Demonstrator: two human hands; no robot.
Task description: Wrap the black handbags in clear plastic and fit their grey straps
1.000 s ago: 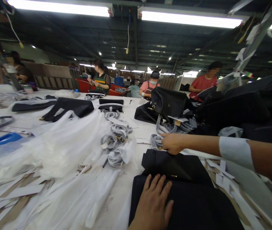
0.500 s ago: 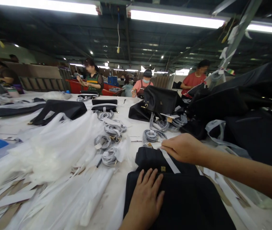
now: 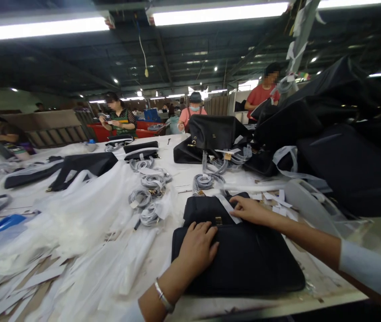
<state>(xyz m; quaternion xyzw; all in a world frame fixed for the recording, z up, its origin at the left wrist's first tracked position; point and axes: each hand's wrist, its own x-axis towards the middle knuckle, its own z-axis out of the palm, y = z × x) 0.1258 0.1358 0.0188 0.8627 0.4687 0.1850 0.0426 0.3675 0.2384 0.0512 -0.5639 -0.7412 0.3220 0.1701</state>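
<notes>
A black bag (image 3: 240, 264) lies flat in front of me, its flap (image 3: 198, 210) folded back on the far side with a small gold clasp (image 3: 219, 220). My left hand (image 3: 197, 246) rests flat on the bag's near panel, fingers stretched toward the clasp. A white strip (image 3: 225, 207) runs slantwise across the flap. On the strip's right edge lie the slightly bent, parted fingers of my right hand (image 3: 249, 210); its far end is free of them. Just beyond the bag sits a coiled grey wrapped strap (image 3: 203, 181).
More coiled straps (image 3: 140, 199) lie left of the bag. White plastic sheeting (image 3: 73, 214) and paper strips (image 3: 19, 286) cover the left side. Black bags (image 3: 354, 165) are piled at right, with another black bag (image 3: 213, 134) ahead. Several people stand across the table.
My right hand has come nearer along the white strip, from its far end to its right edge, and its fingers have loosened. My left hand stays on the bag. The view has shifted.
</notes>
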